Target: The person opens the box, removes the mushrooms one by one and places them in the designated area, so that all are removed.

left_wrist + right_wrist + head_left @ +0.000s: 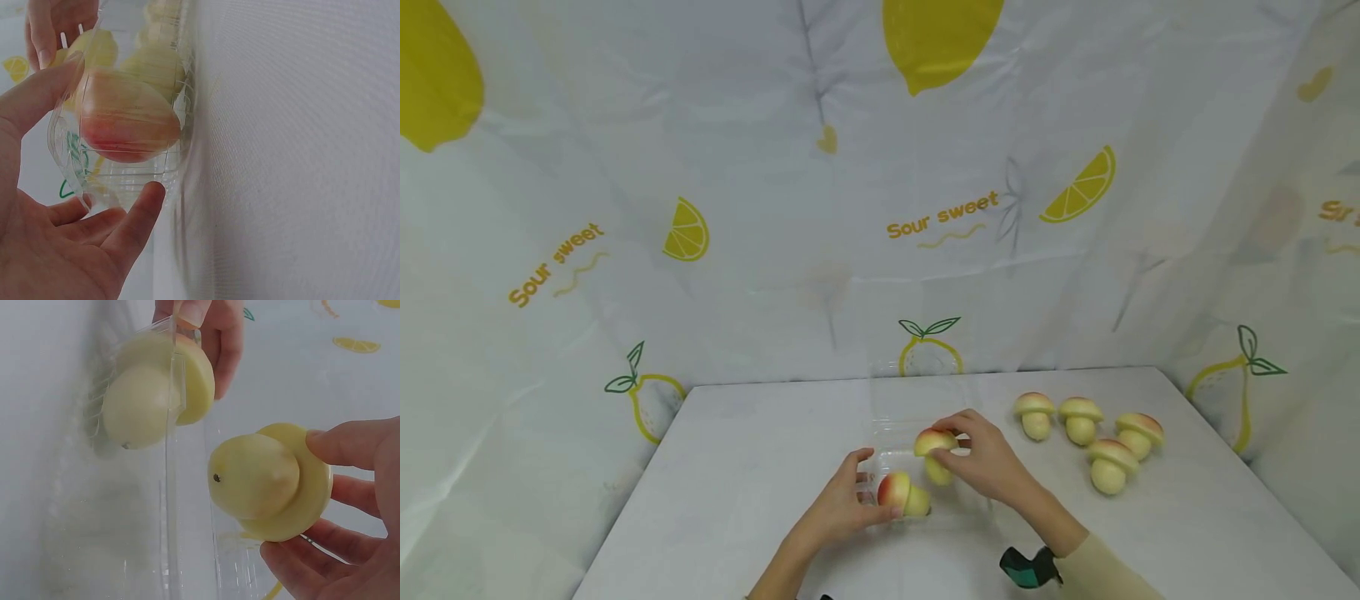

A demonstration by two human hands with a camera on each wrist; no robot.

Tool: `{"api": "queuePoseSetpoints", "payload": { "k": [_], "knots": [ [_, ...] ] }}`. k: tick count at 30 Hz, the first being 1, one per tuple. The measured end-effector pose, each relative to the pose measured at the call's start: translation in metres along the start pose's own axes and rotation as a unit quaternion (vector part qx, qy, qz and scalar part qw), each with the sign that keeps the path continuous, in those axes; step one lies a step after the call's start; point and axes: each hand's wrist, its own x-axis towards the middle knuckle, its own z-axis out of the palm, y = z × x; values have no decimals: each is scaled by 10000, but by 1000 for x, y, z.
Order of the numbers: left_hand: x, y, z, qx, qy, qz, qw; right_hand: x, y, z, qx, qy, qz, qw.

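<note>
A clear plastic box (958,510) lies on the table with its see-through lid (917,398) folded back. One toy mushroom (904,493), pale yellow with a red-blushed cap, lies on its side at the box's left end. My left hand (842,504) grips that end, thumb (47,87) at the rim and fingers around the outside wall. Between thumb and fingertips, my right hand (985,458) pinches a second mushroom (262,481) by its cap. It hangs over the box, stem down, a dark spot on the stem's end.
Several more mushrooms of the same kind, one of them the nearest mushroom (1110,467), stand in a cluster on the right of the white table (737,467). A white cloth (760,275) printed with lemons hangs behind and at both sides.
</note>
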Motion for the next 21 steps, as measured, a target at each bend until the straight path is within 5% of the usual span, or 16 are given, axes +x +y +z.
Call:
{"api": "queuePoseSetpoints", "payload": {
  "k": [21],
  "knots": [
    [-3,5,-1,51,-29,-9,10000,-27,8,-33,-368,481,-689,9958]
  ]
}}
